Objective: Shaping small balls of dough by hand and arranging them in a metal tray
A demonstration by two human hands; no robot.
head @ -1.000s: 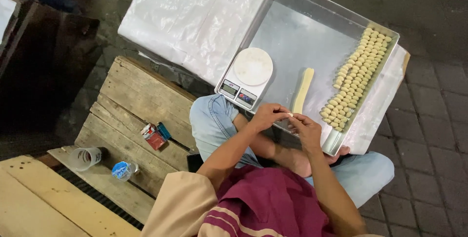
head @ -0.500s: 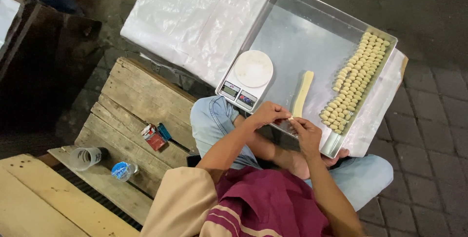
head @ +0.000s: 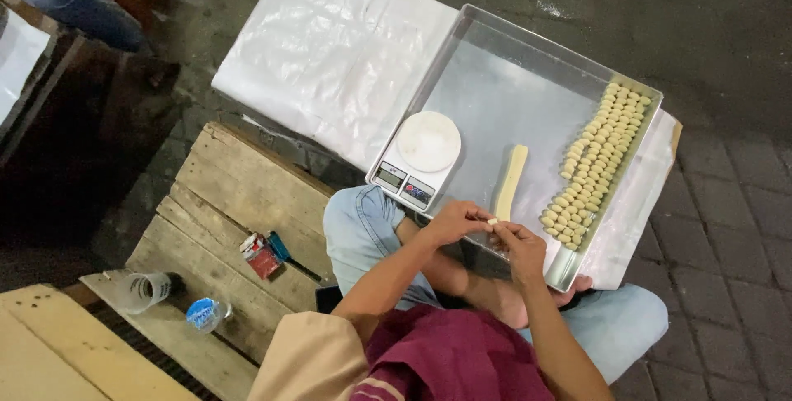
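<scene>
Along the far right side of the metal tray (head: 462, 79) a good many small pale dough pieces (head: 596, 162) already lie in neat, close rows, filling only that one edge; the rest of the tray floor is bare, so by my reckoning the shaping is well begun but far from finished. A long roll of dough (head: 510, 182) lies in the middle of the tray, just beside the rows, not yet cut up. A white kitchen scale (head: 418, 158) stands in the tray's near left corner. The person sits cross-legged with the tray's near edge over their knees. Both hands meet just at that edge: the left hand (head: 455, 221) and the right hand (head: 518, 246) are each closed to a pinch, fingertips together on one small dough bit (head: 492, 221) held between them above the rim. On the wooden pallet (head: 223, 203) to the left lie a small red packet (head: 262, 254) and a plastic cup (head: 147, 288).
</scene>
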